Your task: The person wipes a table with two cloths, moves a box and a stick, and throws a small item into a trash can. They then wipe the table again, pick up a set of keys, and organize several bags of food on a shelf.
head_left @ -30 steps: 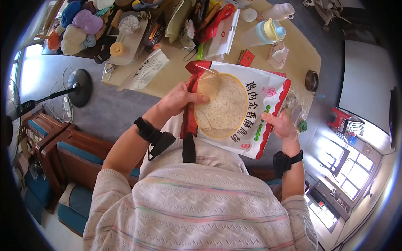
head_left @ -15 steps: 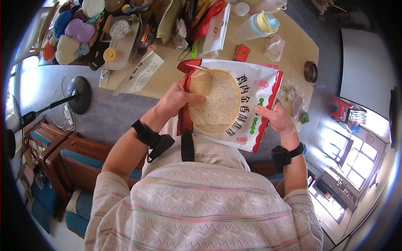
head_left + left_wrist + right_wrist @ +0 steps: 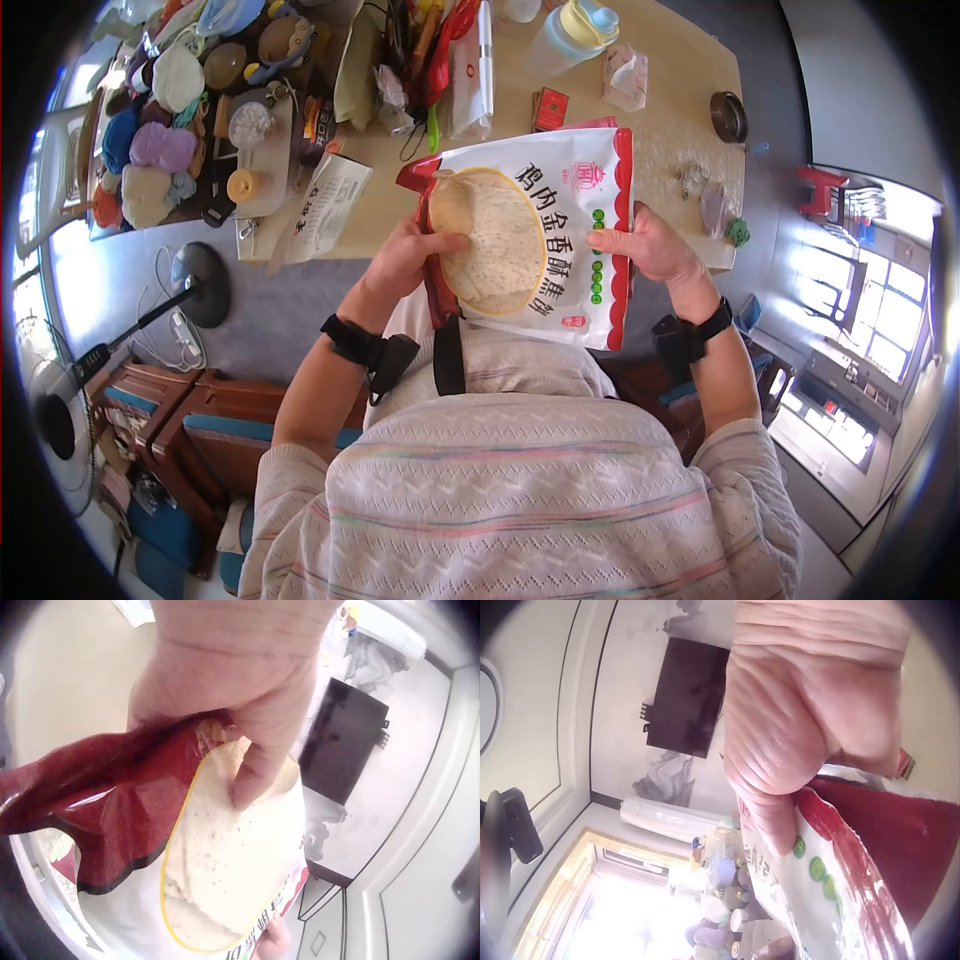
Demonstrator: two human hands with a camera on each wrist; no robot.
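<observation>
I hold a white and red food bag [image 3: 560,230] in front of my chest, above the near edge of the table. A round window in the bag shows pale flatbreads [image 3: 490,240]. My left hand [image 3: 405,258] grips the bag's red left edge, thumb pressed on the window. In the left wrist view the left hand [image 3: 247,712] pinches the red edge of the bag [image 3: 120,802] over the flatbreads [image 3: 232,855]. My right hand [image 3: 645,245] grips the bag's right edge, thumb on the front. The right wrist view shows the right hand [image 3: 795,750] close up on the bag [image 3: 855,862].
The tan table [image 3: 660,130] is crowded at the far left with yarn balls [image 3: 150,150], jars and tools. A bottle with a yellow lid [image 3: 570,30], a small red box [image 3: 549,108] and a printed booklet [image 3: 325,205] lie nearby. A fan stand [image 3: 200,285] is on the floor at left.
The bag has turned more upright and shifted left toward the table edge. Both hands keep their grip on its edges. The head view has swung, showing more of the table's left side.
</observation>
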